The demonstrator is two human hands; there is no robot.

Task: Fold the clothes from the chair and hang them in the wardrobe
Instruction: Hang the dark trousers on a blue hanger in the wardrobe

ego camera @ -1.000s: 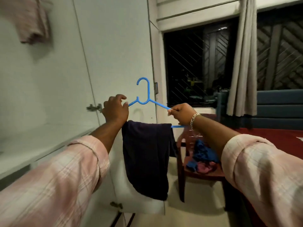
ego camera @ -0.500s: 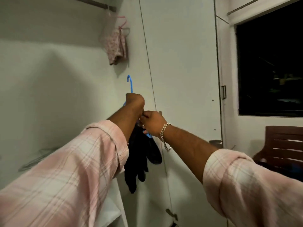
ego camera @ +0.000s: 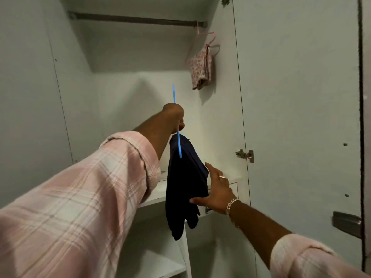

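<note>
My left hand (ego camera: 174, 115) is raised inside the open wardrobe, gripping a blue hanger (ego camera: 176, 121) seen edge-on. A folded dark navy garment (ego camera: 184, 185) hangs from the hanger. My right hand (ego camera: 215, 190) is lower and to the right, fingers spread, touching the garment's right side. The metal hanging rail (ego camera: 136, 19) runs across the top of the wardrobe, well above the blue hanger's hook.
A pink hanger with a floral pink garment (ego camera: 201, 67) hangs at the rail's right end. A white shelf (ego camera: 152, 197) lies behind the dark garment, lower shelves beneath. The open wardrobe door (ego camera: 297, 117) stands at the right, with a hinge (ego camera: 245, 155) and a handle (ego camera: 346, 223).
The view swung from the chair and window to the wardrobe interior. My right hand let go of the hanger and dropped to the garment's side. The left hand carried the hanger in.
</note>
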